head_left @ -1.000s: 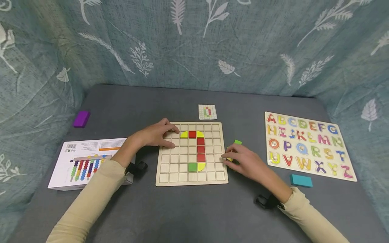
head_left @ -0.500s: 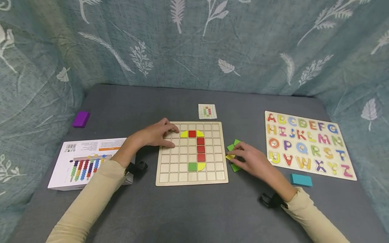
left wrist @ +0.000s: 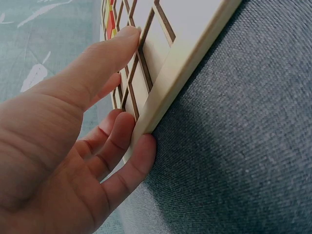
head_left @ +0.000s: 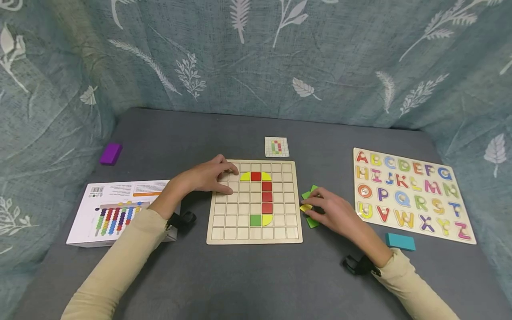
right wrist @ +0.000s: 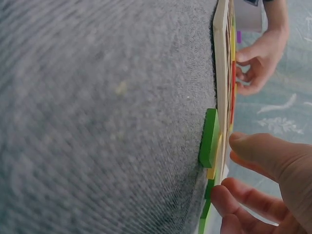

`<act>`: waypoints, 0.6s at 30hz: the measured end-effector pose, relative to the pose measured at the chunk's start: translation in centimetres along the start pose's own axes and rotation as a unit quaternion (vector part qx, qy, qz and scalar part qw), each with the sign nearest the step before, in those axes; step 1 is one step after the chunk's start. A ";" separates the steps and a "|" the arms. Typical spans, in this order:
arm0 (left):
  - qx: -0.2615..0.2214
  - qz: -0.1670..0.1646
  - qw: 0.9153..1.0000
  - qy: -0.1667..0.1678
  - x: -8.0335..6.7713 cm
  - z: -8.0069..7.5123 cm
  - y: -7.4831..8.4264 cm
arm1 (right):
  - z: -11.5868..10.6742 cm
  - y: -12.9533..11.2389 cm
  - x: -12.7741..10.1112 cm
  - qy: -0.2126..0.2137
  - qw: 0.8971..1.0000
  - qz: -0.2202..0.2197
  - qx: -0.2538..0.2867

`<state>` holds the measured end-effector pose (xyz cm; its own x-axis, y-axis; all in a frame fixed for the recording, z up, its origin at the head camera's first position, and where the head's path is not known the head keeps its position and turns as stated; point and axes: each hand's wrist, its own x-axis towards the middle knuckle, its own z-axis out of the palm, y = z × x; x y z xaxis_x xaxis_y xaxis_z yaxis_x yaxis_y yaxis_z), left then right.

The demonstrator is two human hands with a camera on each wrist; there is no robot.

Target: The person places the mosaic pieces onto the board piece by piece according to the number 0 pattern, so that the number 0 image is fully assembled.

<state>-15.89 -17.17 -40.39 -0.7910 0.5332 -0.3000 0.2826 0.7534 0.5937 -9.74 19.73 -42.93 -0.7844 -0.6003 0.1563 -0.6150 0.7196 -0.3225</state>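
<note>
My left hand (head_left: 206,177) rests on the left edge of a wooden grid board (head_left: 216,233). In the left wrist view its thumb (left wrist: 109,51) lies over the squares and its fingertips (left wrist: 144,151) touch the rim. Yellow quarter-round pieces (head_left: 266,220), red squares (head_left: 266,197) and one green square (head_left: 255,220) sit on the grid. My right hand (head_left: 332,211) is beside the board's right edge, thumb and fingers spread apart around a yellow piece (head_left: 306,207). Several green pieces (right wrist: 209,139) lie on the table around that yellow piece, partly hidden by the hand.
A small pattern card (head_left: 276,147) lies behind the board. An alphabet board (head_left: 412,191) and a teal block (head_left: 400,241) are at the right. To the left are a white box (head_left: 82,222) and a purple block (head_left: 110,154).
My right hand has drawn back to the right from the board's edge, uncovering more of the green pieces. The left hand stays in place. The head view has shifted slightly.
</note>
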 end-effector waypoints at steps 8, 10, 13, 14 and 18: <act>-0.002 -0.007 1.000 -0.005 0.1 0.1 0.2 | 0.2 0.1 0.0 -0.005 1.000 -0.020 -0.002; -0.001 -0.008 1.000 -0.007 0.1 0.1 0.1 | 0.2 0.1 0.0 -0.007 1.000 -0.022 -0.004; 0.000 -0.008 1.000 -0.007 0.1 0.1 0.0 | 0.2 -0.1 0.1 -0.004 1.000 -0.029 -0.007; 0.000 -0.007 1.000 -0.007 0.1 0.0 0.0 | 0.1 -0.1 0.2 -0.003 0.999 -0.032 -0.009; 0.002 -0.009 1.000 -0.010 0.1 0.0 0.0 | 0.1 -0.5 0.4 -0.002 0.999 -0.036 -0.012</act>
<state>-16.01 -17.13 -40.43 -0.7849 0.5275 -0.3253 0.2709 0.7641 0.5855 -9.80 19.11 -42.76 -0.7382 -0.6518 0.1740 -0.6711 0.6834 -0.2873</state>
